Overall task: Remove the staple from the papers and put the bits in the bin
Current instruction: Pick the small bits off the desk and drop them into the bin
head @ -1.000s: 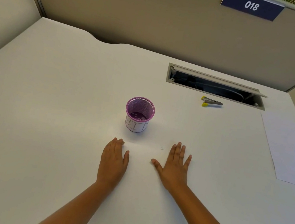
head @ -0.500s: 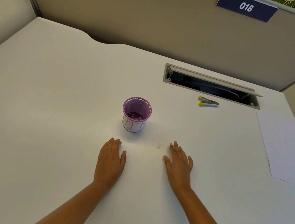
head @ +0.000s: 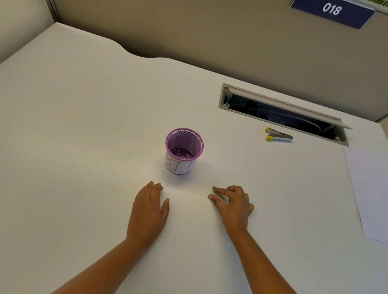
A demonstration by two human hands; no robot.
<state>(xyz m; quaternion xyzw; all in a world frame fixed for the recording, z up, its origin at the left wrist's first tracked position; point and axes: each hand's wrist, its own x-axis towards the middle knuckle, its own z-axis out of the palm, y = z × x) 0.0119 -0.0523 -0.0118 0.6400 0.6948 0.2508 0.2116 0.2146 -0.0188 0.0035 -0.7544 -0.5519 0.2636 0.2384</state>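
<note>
A small purple mesh bin (head: 180, 166) with a white hand-lettered label stands in the middle of the white desk (head: 62, 153), with several tiny pale bits in its bottom. My left hand (head: 149, 209) lies flat and empty just in front of the bin. My right hand (head: 233, 206) is to the bin's front right, fingers curled, with thumb and index tips close together on the desk surface. Any bit between them is too small to see. A sheet of white paper (head: 378, 192) lies at the right edge. A staple remover (head: 278, 135) with yellow tips lies behind.
An open cable slot (head: 284, 114) is set into the desk at the back right, just behind the staple remover. Beige partition walls enclose the desk at the back and left, with a blue "018" sign (head: 332, 8) at the top.
My right hand has gone from flat with spread fingers to curled, its thumb and index tips drawn toward a tiny speck on the desk. The left hand has stayed flat.
</note>
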